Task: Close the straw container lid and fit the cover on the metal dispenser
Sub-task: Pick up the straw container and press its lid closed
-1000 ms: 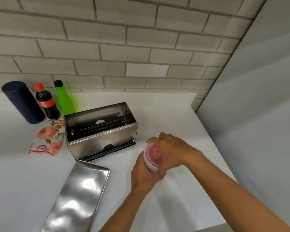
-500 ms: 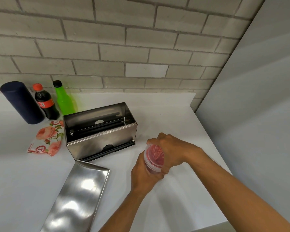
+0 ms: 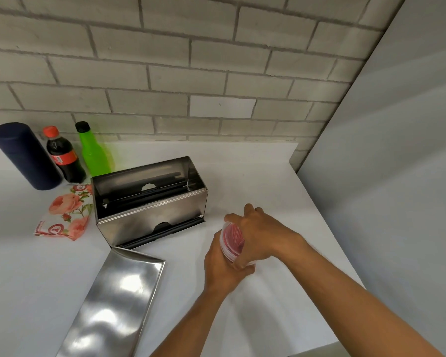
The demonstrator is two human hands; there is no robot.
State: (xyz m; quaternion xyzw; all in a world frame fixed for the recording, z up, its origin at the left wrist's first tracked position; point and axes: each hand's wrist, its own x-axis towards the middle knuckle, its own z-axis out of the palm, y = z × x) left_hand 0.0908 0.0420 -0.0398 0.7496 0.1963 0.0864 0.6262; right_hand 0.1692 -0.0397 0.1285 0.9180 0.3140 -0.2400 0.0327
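A clear round straw container (image 3: 231,239) full of red straws stands on the white counter, right of centre. My left hand (image 3: 223,266) wraps its body from below. My right hand (image 3: 259,231) covers its top, fingers curled over the lid rim. The lid itself is mostly hidden under my palm. The metal dispenser (image 3: 150,202) sits open-topped behind and left of the container, with black straws inside. Its shiny metal cover (image 3: 115,305) lies flat on the counter in front of it, at the lower left.
A dark blue cylinder (image 3: 25,155), a cola bottle (image 3: 63,155) and a green bottle (image 3: 93,150) stand at the back left by the brick wall. A floral napkin packet (image 3: 66,213) lies left of the dispenser. The counter edge (image 3: 345,253) runs along the right.
Both hands have stayed on the container. My right hand has shifted slightly on the lid; the container's top tilts a little differently.
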